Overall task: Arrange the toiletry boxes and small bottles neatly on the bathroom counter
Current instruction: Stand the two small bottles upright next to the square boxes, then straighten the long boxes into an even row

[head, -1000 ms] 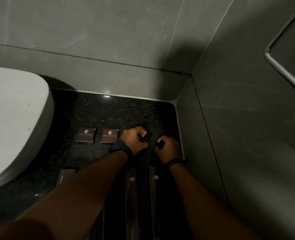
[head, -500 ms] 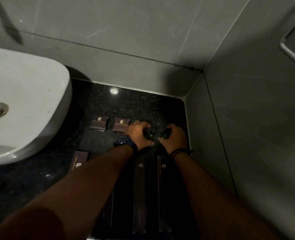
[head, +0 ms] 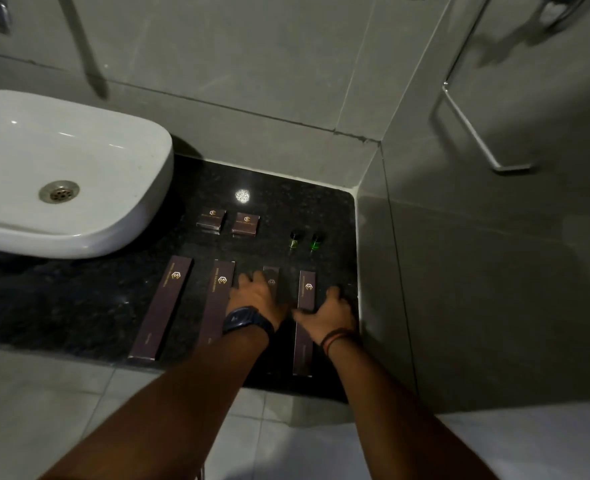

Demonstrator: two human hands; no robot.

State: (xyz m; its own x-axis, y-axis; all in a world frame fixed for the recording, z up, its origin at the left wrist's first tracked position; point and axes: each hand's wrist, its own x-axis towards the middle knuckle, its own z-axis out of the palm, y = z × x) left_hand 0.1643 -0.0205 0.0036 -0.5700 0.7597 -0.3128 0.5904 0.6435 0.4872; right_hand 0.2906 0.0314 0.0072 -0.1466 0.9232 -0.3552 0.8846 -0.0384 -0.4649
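My left hand [head: 257,297] lies flat, fingers spread, over the third long box [head: 272,277]; my right hand [head: 328,315] rests open on the fourth long box [head: 305,306], gripping nothing. Beyond my fingertips two small green bottles [head: 304,241] stand upright, side by side, on the black counter [head: 78,306], right of two small square boxes [head: 229,220].

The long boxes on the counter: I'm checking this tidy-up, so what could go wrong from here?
1. The long boxes end at the counter front edge; a nudge could tip one onto the floor.
2. Both hands, left and right, lie just in front of the small bottles; a forward sweep might topple them.
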